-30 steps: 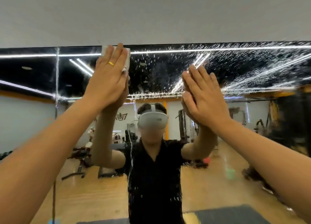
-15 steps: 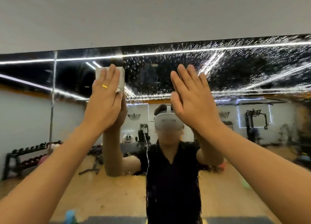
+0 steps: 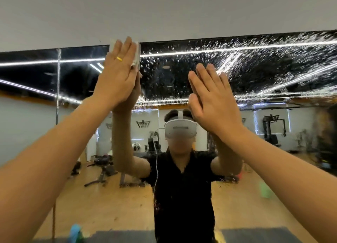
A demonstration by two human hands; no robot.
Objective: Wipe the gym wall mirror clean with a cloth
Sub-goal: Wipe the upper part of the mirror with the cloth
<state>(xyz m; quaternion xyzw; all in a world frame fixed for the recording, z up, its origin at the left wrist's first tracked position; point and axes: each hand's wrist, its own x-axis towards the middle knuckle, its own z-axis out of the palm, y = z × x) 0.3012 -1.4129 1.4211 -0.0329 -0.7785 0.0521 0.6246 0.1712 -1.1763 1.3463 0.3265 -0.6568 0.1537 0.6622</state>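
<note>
Poster: Cloth (image 3: pixel 137 53) sits right at the top edge of the mirror (image 3: pixel 237 75). It's pinned flat under the left hand (image 3: pixel 118 75), fingers straight and close together, gold ring (image 3: pixel 118 59) on one. Nothing's curled round it, just palm pressure.

Reply: And the wet bit?

Poster: Droplets (image 3: pixel 273 60) lie to the right of the cloth, in a long band running sideways under the top edge and out toward the right of the view. The glass on the other side, over to the vertical seam (image 3: pixel 58 82), looks free of drops. So the next swipe probably goes rightward along that band.

Reply: The right hand (image 3: pixel 213 104) is nearer the drops though.

Poster: True, but it's bare, with the fingers straight and spread a little. It's lower down, flat at the glass, and there's no telling if it actually touches. The cloth hand has to do the travelling.

Reply: Any writing?

Poster: Only an emblem (image 3: pixel 143 124) on the reflected far wall, not readable. No brand shows on the headset (image 3: pixel 180 131).
</note>
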